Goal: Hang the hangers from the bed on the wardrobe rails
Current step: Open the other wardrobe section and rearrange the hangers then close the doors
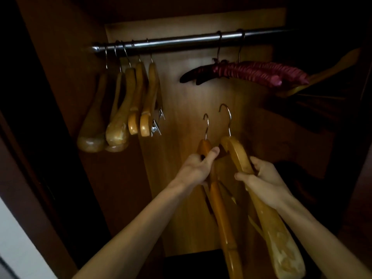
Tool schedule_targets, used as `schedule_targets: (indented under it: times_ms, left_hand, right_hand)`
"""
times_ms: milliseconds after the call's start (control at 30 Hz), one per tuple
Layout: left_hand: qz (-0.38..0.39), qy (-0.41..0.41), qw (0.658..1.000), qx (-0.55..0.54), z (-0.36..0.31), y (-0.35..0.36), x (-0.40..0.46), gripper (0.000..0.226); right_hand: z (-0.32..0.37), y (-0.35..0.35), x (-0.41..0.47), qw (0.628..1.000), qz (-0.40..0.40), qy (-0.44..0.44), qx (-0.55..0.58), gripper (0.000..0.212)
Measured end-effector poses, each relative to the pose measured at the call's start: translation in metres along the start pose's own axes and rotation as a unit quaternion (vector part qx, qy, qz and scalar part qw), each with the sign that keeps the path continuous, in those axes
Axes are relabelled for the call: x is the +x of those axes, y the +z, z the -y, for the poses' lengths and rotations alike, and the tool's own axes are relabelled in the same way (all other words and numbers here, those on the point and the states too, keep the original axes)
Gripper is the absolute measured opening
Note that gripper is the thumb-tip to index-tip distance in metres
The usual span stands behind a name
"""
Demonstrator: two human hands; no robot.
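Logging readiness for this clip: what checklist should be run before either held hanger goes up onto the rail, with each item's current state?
1. Left hand grips narrow wooden hanger: ok.
2. Right hand grips broad wooden hanger: ok.
3. Both hooks upright and apart: ok.
4. Bare stretch of rail between wooden hanger group and padded maroon hangers: ok.
5. Hooks on rail: not ok, both below it.
6. Held hangers' lower ends untangled: cannot tell.

Left hand (198, 168) and right hand (261, 178) each hold a wooden hanger (216, 196) below the rail (181, 42)
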State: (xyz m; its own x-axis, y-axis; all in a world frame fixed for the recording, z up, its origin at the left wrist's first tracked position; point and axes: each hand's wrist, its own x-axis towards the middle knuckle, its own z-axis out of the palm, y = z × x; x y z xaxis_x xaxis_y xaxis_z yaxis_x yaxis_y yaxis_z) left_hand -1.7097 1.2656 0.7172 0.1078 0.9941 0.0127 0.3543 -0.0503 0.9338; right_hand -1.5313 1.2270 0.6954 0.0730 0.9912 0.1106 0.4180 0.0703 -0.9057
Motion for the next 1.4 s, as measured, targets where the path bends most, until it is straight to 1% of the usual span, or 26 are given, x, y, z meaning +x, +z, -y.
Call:
schedule_targets:
  times_ms: [133,200,267,333,400,433,467,533,567,633,733,867,1000,1133,1267,1300,1333,1400]
  left_hand:
    - [-0.048,0.039,0.998,0.020,-0.064,-0.020,0.013,0.042]
    - [-0.070,0.040,0.996,0.023,-0.094,-0.030,0.022,0.043]
    - [-0.089,0.034,0.995,0.011,-0.121,-0.043,0.032,0.046]
    - [-0.107,0.035,0.994,-0.001,-0.142,-0.056,0.043,0.054]
    - [-0.124,0.042,0.991,-0.003,-0.158,-0.070,0.055,0.062]
    - [-0.133,0.049,0.990,-0.005,-0.163,-0.077,0.063,0.062]
    - [-0.141,0.057,0.988,-0.007,-0.167,-0.084,0.072,0.060]
    - [-0.163,0.064,0.984,-0.014,-0.175,-0.099,0.090,0.055]
    - [-0.173,0.062,0.983,-0.019,-0.178,-0.105,0.099,0.052]
    - [-0.186,0.059,0.980,-0.031,-0.184,-0.115,0.114,0.050]
    - [-0.188,0.055,0.980,-0.028,-0.189,-0.120,0.131,0.052]
    - [-0.189,0.058,0.980,-0.026,-0.190,-0.117,0.144,0.045]
    - [-0.192,0.047,0.980,-0.011,-0.186,-0.109,0.153,0.059]
    - [-0.173,0.024,0.985,-0.011,-0.176,-0.099,0.153,0.056]
    - [-0.182,0.017,0.983,0.008,-0.163,-0.090,0.153,0.053]
    - [-0.186,0.015,0.982,0.012,-0.162,-0.089,0.152,0.054]
    - [-0.187,0.015,0.982,0.016,-0.163,-0.089,0.151,0.054]
    - [-0.179,0.011,0.983,0.034,-0.167,-0.091,0.148,0.056]
  right_hand:
    - [0.047,-0.011,0.020,0.996,-0.045,-0.074,-0.030,0.073]
    - [0.070,-0.018,0.032,0.993,-0.054,-0.100,-0.043,0.068]
    - [0.091,-0.025,0.045,0.991,-0.055,-0.112,-0.053,0.060]
    - [0.109,-0.030,0.058,0.990,-0.067,-0.117,-0.048,0.048]
    - [0.127,-0.033,0.071,0.987,-0.081,-0.134,-0.032,0.022]
    - [0.136,-0.033,0.078,0.986,-0.083,-0.142,-0.024,0.014]
    - [0.145,-0.033,0.085,0.985,-0.082,-0.153,-0.020,0.015]
    - [0.161,-0.031,0.102,0.982,-0.085,-0.165,-0.023,0.029]
    - [0.169,-0.030,0.110,0.981,-0.091,-0.170,-0.024,0.029]
    - [0.182,-0.027,0.126,0.978,-0.099,-0.180,-0.015,0.012]
    - [0.197,-0.020,0.150,0.978,-0.109,-0.179,-0.016,0.010]
    - [0.202,-0.011,0.172,0.981,-0.112,-0.160,-0.022,0.011]
    - [0.187,-0.006,0.183,0.983,-0.113,-0.148,-0.014,0.008]
    - [0.169,0.000,0.190,0.986,-0.097,-0.131,-0.018,0.007]
    - [0.157,0.007,0.191,0.984,-0.100,-0.147,-0.018,0.003]
    - [0.156,0.009,0.190,0.984,-0.099,-0.151,-0.015,0.005]
    - [0.155,0.010,0.190,0.984,-0.092,-0.155,-0.010,0.008]
    - [0.155,0.010,0.189,0.985,-0.079,-0.154,-0.016,0.005]
